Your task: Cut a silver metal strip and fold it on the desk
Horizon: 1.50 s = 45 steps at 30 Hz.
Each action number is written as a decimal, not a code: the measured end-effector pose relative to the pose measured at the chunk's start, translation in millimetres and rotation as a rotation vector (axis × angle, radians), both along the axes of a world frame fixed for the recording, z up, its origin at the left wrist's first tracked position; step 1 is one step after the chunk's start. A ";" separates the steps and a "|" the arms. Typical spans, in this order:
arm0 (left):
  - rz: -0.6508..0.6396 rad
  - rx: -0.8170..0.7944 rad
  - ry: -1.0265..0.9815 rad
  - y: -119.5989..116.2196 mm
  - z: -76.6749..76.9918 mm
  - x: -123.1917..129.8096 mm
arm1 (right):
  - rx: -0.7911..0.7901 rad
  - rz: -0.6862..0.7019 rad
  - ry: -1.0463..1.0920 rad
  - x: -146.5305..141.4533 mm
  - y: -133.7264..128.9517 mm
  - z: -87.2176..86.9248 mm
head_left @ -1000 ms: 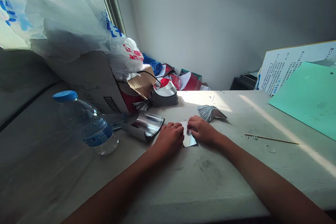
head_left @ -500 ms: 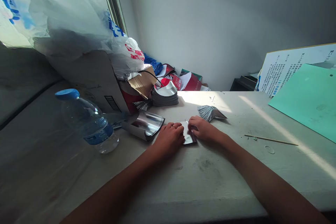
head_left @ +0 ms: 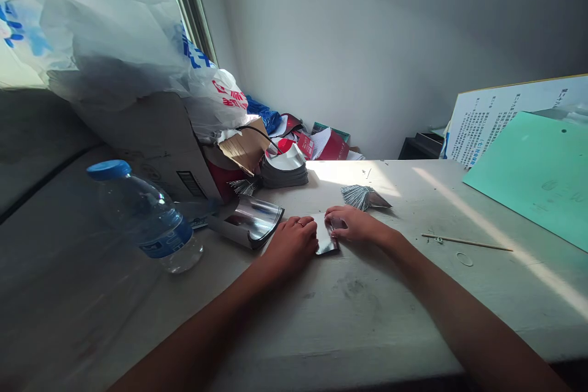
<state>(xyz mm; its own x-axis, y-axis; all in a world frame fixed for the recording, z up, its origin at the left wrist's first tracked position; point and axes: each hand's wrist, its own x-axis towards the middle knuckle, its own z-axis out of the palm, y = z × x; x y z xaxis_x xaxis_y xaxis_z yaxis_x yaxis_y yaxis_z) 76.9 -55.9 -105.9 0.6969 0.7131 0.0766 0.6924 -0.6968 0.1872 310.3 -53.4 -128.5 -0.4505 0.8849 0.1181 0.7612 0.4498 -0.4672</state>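
Observation:
A small sheet of silver foil paper (head_left: 324, 235) lies on the white table between my hands. My left hand (head_left: 295, 239), with a ring on one finger, presses on its left part with fingers bent and close together. The right edge is pinched by the curled fingers of my right hand (head_left: 351, 223), and a narrow strip there stands folded up. Left of my left hand sits a curled stack of silver foil sheets (head_left: 260, 220). Beyond my right hand rests a fanned bundle of folded foil strips (head_left: 358, 197). What my fingertips do underneath is hidden.
A clear bottle with a blue cap (head_left: 109, 169) stands at left before a cardboard box (head_left: 151, 141) under plastic bags (head_left: 119, 30). Another paper stack (head_left: 285, 173) lies at the back. At right are a thin stick (head_left: 466, 242), a rubber band (head_left: 464, 259) and a green folder (head_left: 533, 174).
The view has shifted slightly. My right fingers have moved a little along the sheet's right edge, still pinching it. My left hand stays pressed on the paper.

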 end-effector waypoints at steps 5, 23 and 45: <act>-0.013 0.010 0.002 1.7 0.6 0.8 | -0.101 -0.016 0.005 6.2 -0.8 2.1; -0.056 -0.085 -0.056 9.7 1.1 -7.6 | -0.177 -0.074 -0.045 3.4 -17.2 17.1; 0.023 -0.038 -0.097 8.1 -0.8 -6.9 | 0.107 -0.414 -0.297 -32.4 -32.1 18.4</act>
<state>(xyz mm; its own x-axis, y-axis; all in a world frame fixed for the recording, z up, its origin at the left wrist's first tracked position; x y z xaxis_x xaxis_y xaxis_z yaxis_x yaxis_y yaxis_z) 70.0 -47.8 -106.8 0.6711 0.7324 0.1153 0.6854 -0.6721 0.2801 277.9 -85.5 -110.1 -0.0934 0.9861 0.1374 0.9782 0.1166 -0.1718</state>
